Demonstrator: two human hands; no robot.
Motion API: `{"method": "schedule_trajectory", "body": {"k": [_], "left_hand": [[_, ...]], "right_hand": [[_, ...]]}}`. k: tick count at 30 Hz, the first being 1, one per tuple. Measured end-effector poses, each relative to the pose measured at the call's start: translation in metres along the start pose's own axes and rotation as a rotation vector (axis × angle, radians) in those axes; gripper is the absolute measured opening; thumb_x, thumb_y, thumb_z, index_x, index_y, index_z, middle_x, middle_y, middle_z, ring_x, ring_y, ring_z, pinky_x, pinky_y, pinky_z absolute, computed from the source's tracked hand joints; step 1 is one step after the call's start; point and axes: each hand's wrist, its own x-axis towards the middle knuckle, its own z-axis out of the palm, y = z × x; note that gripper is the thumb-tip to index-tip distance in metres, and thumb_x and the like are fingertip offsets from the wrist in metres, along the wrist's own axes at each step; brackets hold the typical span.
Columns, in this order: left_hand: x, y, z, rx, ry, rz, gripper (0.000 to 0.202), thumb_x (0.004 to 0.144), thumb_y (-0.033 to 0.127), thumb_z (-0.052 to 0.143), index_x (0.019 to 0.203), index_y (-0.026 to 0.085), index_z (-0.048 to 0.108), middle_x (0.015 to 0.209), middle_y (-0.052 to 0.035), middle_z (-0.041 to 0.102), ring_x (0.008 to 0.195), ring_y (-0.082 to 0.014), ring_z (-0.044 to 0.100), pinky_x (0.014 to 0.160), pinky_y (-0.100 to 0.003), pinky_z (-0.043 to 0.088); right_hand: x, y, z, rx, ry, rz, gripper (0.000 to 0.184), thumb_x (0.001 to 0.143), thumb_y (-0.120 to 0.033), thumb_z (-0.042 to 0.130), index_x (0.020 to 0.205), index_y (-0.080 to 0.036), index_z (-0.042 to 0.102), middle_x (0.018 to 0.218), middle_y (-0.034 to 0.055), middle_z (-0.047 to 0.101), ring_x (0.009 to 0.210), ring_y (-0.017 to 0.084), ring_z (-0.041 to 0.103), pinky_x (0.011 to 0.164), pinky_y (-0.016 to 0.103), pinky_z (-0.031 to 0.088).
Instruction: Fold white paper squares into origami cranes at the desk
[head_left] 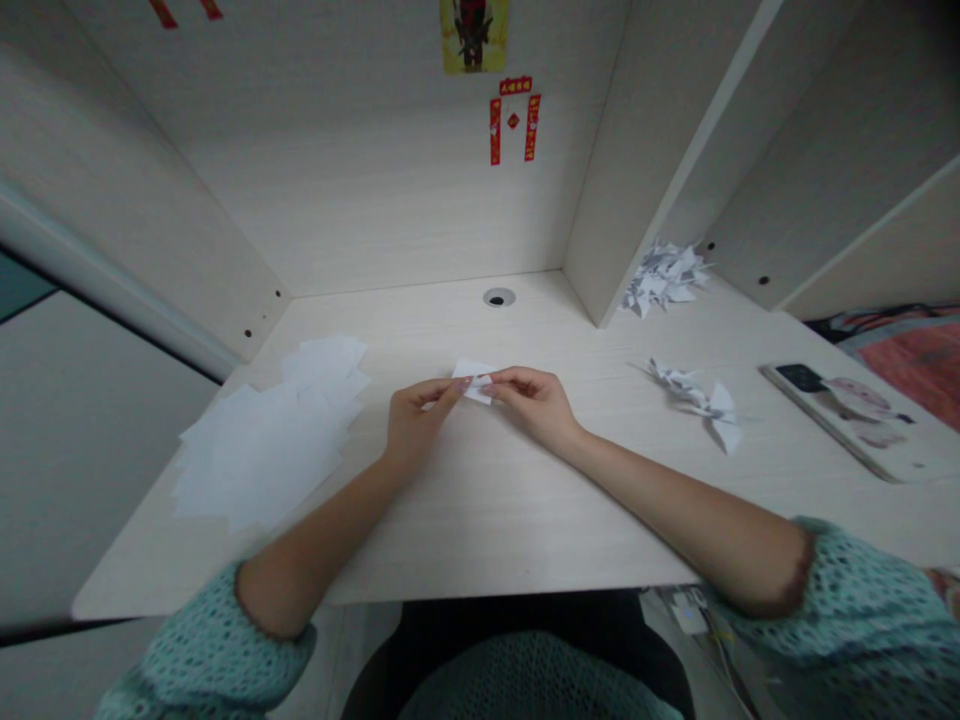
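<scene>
A small folded piece of white paper (473, 381) is held just above the pale wooden desk (487, 500) at its middle. My left hand (416, 418) pinches its left end with fingertips together. My right hand (534, 400) pinches its right end, fingers curled around the paper. Both forearms reach in from the near edge, with teal knit sleeves pushed up.
A spread stack of white paper sheets (270, 440) lies at the left. Two or three folded paper shapes (701, 400) lie at the right, and a pile of several more (664, 278) sits in the shelf corner. A phone (847, 415) lies far right. A cable hole (499, 297) is at the back.
</scene>
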Motion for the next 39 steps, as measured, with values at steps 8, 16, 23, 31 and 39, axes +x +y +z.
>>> {"method": "schedule_trajectory", "body": {"k": [8, 16, 23, 31, 39], "left_hand": [[-0.005, 0.003, 0.002, 0.1, 0.064, 0.062, 0.021, 0.077, 0.038, 0.066, 0.092, 0.026, 0.074, 0.096, -0.0018, 0.074, 0.089, -0.0198, 0.068, 0.085, -0.032, 0.051], [-0.006, 0.004, 0.005, -0.019, 0.066, 0.0, 0.021, 0.074, 0.036, 0.069, 0.091, 0.024, 0.074, 0.099, -0.0023, 0.073, 0.093, -0.0218, 0.068, 0.09, -0.035, 0.051], [-0.004, 0.001, 0.008, -0.213, 0.051, -0.079, 0.026, 0.071, 0.032, 0.072, 0.095, 0.022, 0.073, 0.098, -0.0039, 0.073, 0.092, -0.0214, 0.068, 0.089, -0.035, 0.051], [-0.002, 0.004, 0.009, -0.374, 0.029, -0.161, 0.042, 0.064, 0.026, 0.078, 0.105, 0.022, 0.07, 0.1, -0.0048, 0.073, 0.094, -0.0208, 0.067, 0.092, -0.034, 0.05], [-0.002, 0.003, 0.01, -0.408, 0.016, -0.161, 0.043, 0.063, 0.026, 0.078, 0.105, 0.022, 0.07, 0.102, -0.0045, 0.072, 0.095, -0.0208, 0.067, 0.093, -0.036, 0.049]], "right_hand": [[-0.002, -0.007, 0.003, 0.088, 0.017, 0.044, 0.014, 0.06, -0.032, 0.078, 0.067, -0.021, 0.073, 0.071, 0.0008, 0.073, 0.063, 0.013, 0.062, 0.065, 0.026, 0.046], [-0.007, -0.01, 0.006, 0.086, 0.067, 0.056, 0.013, 0.065, -0.034, 0.076, 0.068, -0.021, 0.074, 0.073, 0.002, 0.073, 0.066, 0.014, 0.063, 0.067, 0.027, 0.047], [-0.007, -0.01, 0.006, 0.058, 0.073, 0.009, 0.011, 0.065, -0.032, 0.077, 0.07, -0.023, 0.075, 0.071, 0.0012, 0.073, 0.062, 0.013, 0.063, 0.062, 0.026, 0.046], [-0.01, -0.013, 0.006, -0.01, 0.092, -0.033, 0.011, 0.064, -0.032, 0.077, 0.071, -0.023, 0.075, 0.076, 0.0031, 0.075, 0.068, 0.017, 0.066, 0.069, 0.032, 0.052], [-0.011, -0.014, 0.008, 0.041, 0.113, -0.022, 0.008, 0.064, -0.03, 0.077, 0.07, -0.025, 0.075, 0.074, 0.0013, 0.075, 0.063, 0.014, 0.065, 0.064, 0.028, 0.051]]}}
